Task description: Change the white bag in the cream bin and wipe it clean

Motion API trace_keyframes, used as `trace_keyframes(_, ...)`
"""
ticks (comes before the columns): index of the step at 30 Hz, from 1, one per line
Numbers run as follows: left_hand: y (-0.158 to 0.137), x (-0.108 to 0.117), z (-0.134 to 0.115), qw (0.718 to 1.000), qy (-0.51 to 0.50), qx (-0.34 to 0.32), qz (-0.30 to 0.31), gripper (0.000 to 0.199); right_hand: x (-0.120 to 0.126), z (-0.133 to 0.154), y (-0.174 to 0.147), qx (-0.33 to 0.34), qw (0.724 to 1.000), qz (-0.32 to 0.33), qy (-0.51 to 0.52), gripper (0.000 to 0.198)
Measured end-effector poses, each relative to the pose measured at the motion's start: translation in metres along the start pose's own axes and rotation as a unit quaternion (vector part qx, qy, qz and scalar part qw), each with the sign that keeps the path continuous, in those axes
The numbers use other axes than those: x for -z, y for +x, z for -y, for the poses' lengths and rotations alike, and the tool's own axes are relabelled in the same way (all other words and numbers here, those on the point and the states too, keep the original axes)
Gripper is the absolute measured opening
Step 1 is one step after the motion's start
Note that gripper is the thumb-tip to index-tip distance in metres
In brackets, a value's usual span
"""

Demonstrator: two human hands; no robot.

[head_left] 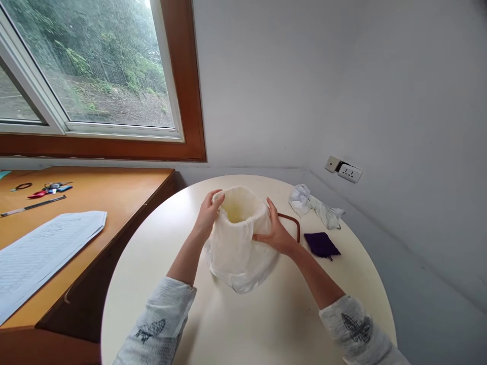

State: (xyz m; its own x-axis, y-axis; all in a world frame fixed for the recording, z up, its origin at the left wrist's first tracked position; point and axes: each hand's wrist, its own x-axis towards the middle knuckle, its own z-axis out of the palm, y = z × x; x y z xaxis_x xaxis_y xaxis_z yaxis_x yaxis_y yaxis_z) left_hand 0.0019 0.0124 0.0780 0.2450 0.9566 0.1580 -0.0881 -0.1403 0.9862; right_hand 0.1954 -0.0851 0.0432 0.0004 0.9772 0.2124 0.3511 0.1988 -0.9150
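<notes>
A white plastic bag [238, 253] lines a round container in the middle of the table, its edge folded out over the rim and hanging loose down the sides. A pale yellowish inside shows through the opening; the container's outer wall is hidden. My left hand [208, 213] grips the bag at the left of the rim, thumb near the top edge. On the right side my right hand [274, 232] is curved around the bag, thumb toward the front and fingers behind. A reddish-brown bar like a handle [298, 228] sticks out beyond my right hand.
Crumpled clear plastic bags [300, 199] and a dark purple cloth pouch [321, 244] lie at the right of the round white table [152, 284]. A wooden desk [125, 185] at left bears papers [49, 248], a pen [34, 206] and keys [51, 189]. Wall sockets [350, 172] are behind.
</notes>
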Motion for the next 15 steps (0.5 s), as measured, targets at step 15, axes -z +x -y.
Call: trace_keyframes(15,-0.137,0.003,0.031,0.714,0.508,-0.456,0.157,0.042,0.024,-0.053,-0.051,-0.05,0.98,-0.019,-0.193,0.091)
